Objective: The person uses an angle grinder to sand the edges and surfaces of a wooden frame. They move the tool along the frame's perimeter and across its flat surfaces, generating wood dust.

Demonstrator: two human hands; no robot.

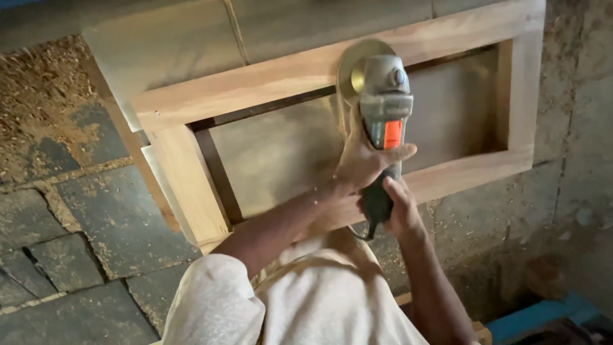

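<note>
- Because of its weight and its pull, angle grinder gripped with both hands at once, pointing up toward 12 o'clock.
- Left hand wrapped round the grey body just below the orange switch, fingers clamped tight, thumb lying across toward 3 o'clock; placed far forward, likely to steer the head and press it down.
- Right hand at 6 o'clock from the left one, fingers closed round the dark tail of the handle; placed at the back, likely to hold the tool level and keep it from twisting.
- Round sanding disc at the 12 o'clock end of the grinder, lying nearly flat on the top rail of the wooden frame; looks to be touching the wood, though blur hides the exact edge.
- Wooden frame laid flat, spread from 9 o'clock to 3 o'clock, so the disc can rest on its face; open middle showing a dull panel underneath.
- Black cord hanging from the handle's tail toward 6 o'clock, close to the pale shirt, kept behind the disc and away from it.
- Sawdust heaped at 10 o'clock on the stone floor, well apart from both hands.
- Blue bar low at 4 o'clock, near nothing in use.
</note>
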